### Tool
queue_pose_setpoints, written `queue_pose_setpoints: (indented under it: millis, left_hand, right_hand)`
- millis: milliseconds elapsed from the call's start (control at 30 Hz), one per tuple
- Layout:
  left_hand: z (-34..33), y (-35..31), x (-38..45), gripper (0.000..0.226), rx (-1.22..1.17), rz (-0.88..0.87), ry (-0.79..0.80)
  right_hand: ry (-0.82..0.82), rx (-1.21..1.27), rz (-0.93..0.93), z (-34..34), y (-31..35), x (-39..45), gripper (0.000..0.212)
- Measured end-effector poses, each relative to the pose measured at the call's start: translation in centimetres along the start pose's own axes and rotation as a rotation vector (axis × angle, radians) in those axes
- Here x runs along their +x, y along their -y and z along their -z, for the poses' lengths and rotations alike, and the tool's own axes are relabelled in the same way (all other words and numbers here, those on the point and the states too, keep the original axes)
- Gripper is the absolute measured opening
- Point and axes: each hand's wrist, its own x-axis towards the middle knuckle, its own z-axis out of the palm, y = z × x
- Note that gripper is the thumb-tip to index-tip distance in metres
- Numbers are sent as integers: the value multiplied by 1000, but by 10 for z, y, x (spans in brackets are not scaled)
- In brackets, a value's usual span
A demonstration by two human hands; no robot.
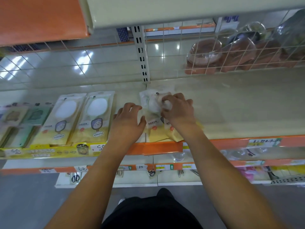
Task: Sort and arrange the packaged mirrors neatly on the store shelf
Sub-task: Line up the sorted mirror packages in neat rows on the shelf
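Note:
Two packaged hand mirrors (94, 116) in clear and yellow bags lie side by side on the cream shelf (231, 104), left of centre. A loose, overlapping pile of the same mirror packs (152, 104) lies in the middle of the shelf. My right hand (178, 109) rests on top of that pile with its fingers curled onto the upper pack. My left hand (127, 119) sits at the pile's left edge, its fingers bent and its thumb against a pack; whether it grips is unclear.
Flat green and beige packs (24, 118) fill the shelf's far left. A wire grid back panel (214, 52) shows brown bowls (204, 55) on the aisle behind. The orange price rail (239, 142) runs along the front edge. Lower shelves hold scissors (75, 178) and small goods.

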Motion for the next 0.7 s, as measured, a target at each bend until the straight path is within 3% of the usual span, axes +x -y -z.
queue_pose_setpoints:
  millis: [267, 700]
  left_hand:
    - [10, 47, -3, 35, -19, 22, -19]
    - [49, 199, 21, 40, -49, 49, 26]
  right_hand:
    - [-38, 4, 7, -18, 51, -5, 38]
    - [-115, 14, -115, -95, 186, -12, 40]
